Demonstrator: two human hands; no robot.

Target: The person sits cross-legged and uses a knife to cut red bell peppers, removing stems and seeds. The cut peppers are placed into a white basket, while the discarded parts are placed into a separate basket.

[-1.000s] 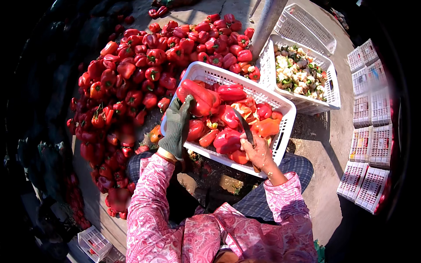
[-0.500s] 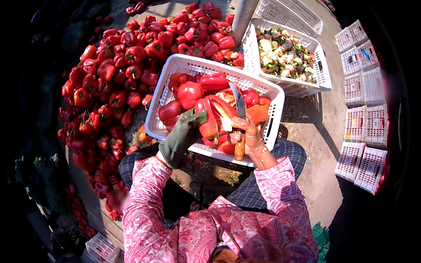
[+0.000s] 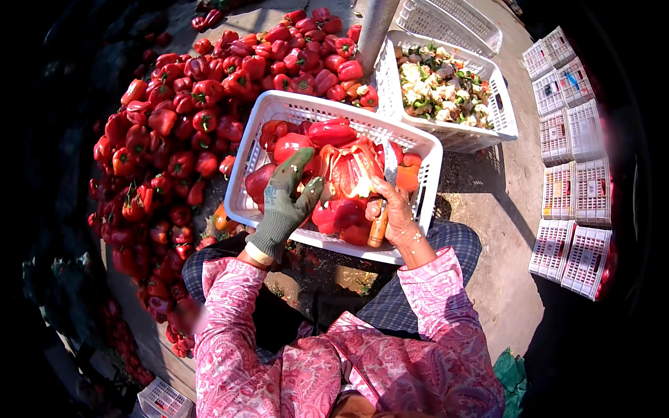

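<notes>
My gloved left hand (image 3: 286,198) grips the left side of a red pepper (image 3: 348,171), which is split open showing pale ribs and seeds. My bare right hand (image 3: 397,216) holds a knife with a steel blade (image 3: 389,160) and wooden handle (image 3: 378,226), its thumb against the pepper's right side. Both hands are over a white perforated crate (image 3: 327,104) full of red and orange peppers, which rests above my bent legs in checked trousers.
A big pile of red peppers (image 3: 167,122) lies to the left. Behind on the right stand a crate of pale cores and green stems (image 3: 442,87), another white crate (image 3: 453,21) and a metal pole (image 3: 376,28). Stacked white crates (image 3: 592,191) line the right edge.
The pepper in my left hand was whole, then cut, and now gapes open. The knife has moved with my right hand to the pepper's right side. The view has shifted slightly.
</notes>
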